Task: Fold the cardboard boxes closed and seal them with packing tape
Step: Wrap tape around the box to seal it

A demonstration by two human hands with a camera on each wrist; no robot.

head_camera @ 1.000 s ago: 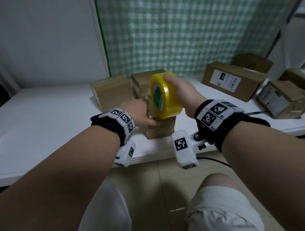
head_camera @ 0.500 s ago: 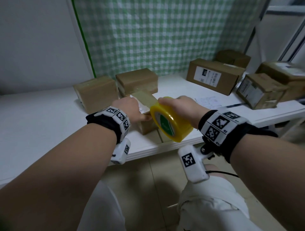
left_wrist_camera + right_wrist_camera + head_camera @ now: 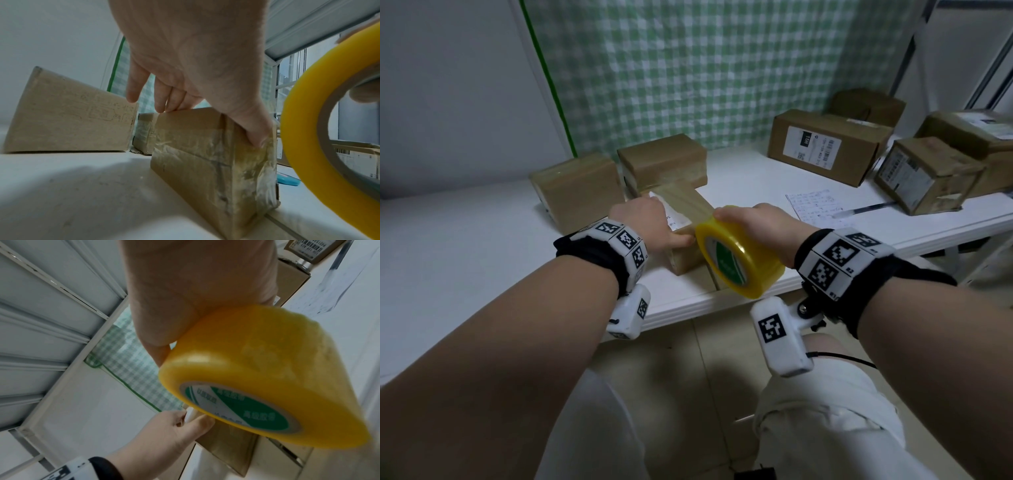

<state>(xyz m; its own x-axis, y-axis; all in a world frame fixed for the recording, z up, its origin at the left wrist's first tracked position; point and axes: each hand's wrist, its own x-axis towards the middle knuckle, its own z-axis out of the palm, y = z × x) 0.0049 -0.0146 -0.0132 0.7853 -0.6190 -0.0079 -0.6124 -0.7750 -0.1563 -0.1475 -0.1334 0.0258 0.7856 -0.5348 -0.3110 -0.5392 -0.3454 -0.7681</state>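
A small cardboard box stands on the white table close to its near edge, with glossy tape over its near face. My left hand grips the box, fingers on the top edge and thumb pressed on the taped near face. My right hand holds a yellow roll of packing tape from above, just right of and in front of the box, over the table edge. In the right wrist view the roll hides most of the box.
Two closed boxes stand right behind the held one. A labelled box and several more boxes sit at the right. A sheet of paper and a pen lie between. My knees are below the table edge.
My right hand has brought the tape roll from over the box's top down and toward me, to the near table edge. My left hand has kept its grip on the box.
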